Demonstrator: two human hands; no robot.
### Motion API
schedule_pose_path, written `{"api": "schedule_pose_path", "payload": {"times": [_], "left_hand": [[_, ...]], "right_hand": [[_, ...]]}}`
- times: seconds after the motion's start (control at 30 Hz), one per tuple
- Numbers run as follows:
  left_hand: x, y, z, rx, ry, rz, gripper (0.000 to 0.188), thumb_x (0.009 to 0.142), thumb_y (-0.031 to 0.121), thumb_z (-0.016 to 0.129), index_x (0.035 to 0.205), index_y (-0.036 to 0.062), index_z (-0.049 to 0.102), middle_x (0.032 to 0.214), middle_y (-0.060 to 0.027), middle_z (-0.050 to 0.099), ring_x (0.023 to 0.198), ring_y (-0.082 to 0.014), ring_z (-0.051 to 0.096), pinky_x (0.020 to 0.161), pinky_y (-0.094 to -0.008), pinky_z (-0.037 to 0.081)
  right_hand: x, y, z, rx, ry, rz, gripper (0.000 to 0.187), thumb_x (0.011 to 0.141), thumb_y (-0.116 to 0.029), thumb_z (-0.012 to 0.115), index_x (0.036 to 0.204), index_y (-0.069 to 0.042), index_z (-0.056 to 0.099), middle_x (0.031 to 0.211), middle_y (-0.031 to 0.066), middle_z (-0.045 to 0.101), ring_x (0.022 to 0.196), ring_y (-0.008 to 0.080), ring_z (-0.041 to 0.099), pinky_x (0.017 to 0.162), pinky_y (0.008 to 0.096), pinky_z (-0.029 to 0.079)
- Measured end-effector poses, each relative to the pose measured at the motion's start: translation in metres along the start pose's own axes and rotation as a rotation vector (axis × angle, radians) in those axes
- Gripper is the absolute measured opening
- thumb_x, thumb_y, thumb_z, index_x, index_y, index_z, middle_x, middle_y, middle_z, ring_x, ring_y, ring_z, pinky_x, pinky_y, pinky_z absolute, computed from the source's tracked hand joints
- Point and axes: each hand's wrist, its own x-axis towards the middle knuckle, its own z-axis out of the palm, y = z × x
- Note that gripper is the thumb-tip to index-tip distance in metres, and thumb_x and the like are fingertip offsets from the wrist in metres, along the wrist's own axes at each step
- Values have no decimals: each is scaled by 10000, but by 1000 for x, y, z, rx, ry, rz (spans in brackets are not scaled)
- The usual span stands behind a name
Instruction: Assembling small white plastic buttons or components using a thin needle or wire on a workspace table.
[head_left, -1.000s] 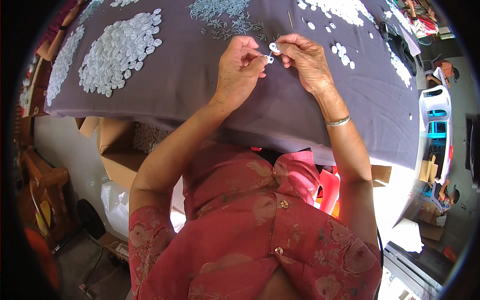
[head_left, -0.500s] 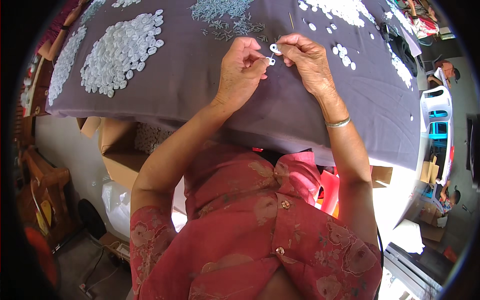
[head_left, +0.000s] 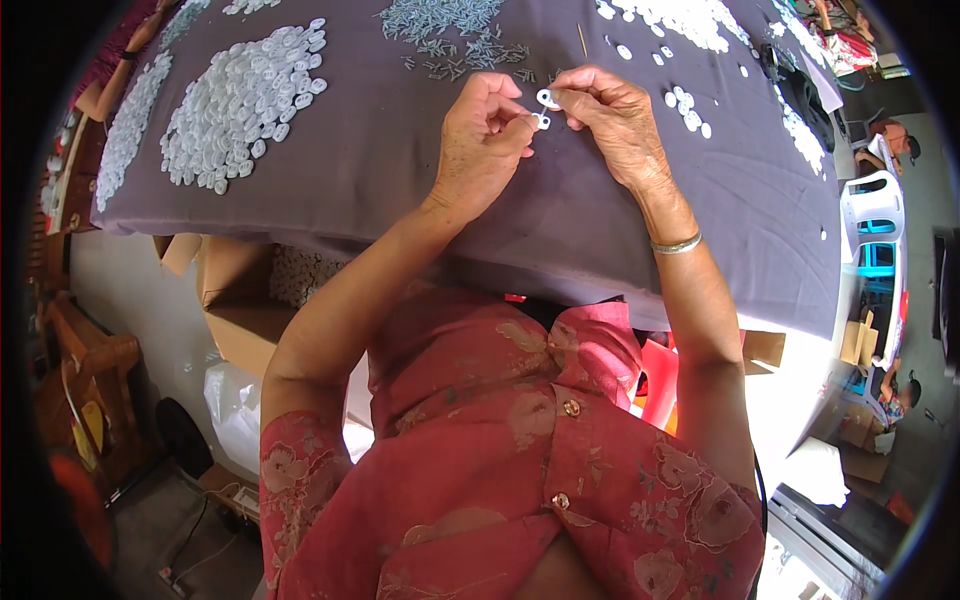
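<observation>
My left hand (head_left: 482, 148) pinches a small white plastic piece with a hole (head_left: 543, 122) between thumb and fingertips. Just above it, a second white plastic piece with a hole (head_left: 547, 98) is held by the thumb and fingers of my right hand (head_left: 618, 122). A thin, light shaft shows between the two pieces; its kind is too small to make out. Both hands are raised over the dark cloth-covered table (head_left: 400, 150). Beyond them lies a heap of small blue-grey screw-like pins (head_left: 445, 25).
A big pile of white oval plastic pieces (head_left: 240, 110) spreads on the left. More white pieces (head_left: 685, 20) lie far right, with a small cluster (head_left: 685, 110) nearer. A thin stick (head_left: 583, 40) rests beyond my right hand. Open cardboard boxes (head_left: 240, 310) stand under the table edge.
The white piece in my right hand has shifted very slightly left, closer over the one in my left hand. Both grips stay the same.
</observation>
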Motion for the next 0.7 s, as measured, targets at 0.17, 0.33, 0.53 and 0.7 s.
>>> {"api": "schedule_pose_path", "payload": {"times": [0.17,0.33,0.53,0.7], "left_hand": [[1,-1,0,-8,-3,0,274,807,-28,597,1015,43,433,790,-50,567,671,-63,528,571,-224,516],[1,0,0,-8,7,15,266,808,-26,594,1012,26,431,797,-65,580,673,-69,538,568,-228,520],[-1,1,0,-30,14,11,294,809,-29,584,1039,11,405,793,-84,584,675,-89,550,568,-240,528],[-3,0,0,-28,44,3,302,811,-30,572,1053,5,394,800,-93,586,688,-102,562,583,-248,536]], "right_hand": [[0,0,0,-52,-4,-25,78,833,-60,621,887,-17,659,748,-21,592,627,41,457,567,191,384],[-1,1,0,-90,-59,-23,78,828,-23,605,886,-23,659,816,-13,620,719,47,522,625,194,427],[-2,5,1,-127,-77,-31,79,826,10,586,870,-21,644,829,-5,623,740,52,535,634,201,436],[-2,8,2,-102,-100,-52,72,831,12,581,863,-22,635,809,-2,617,725,58,534,626,206,438]]}}
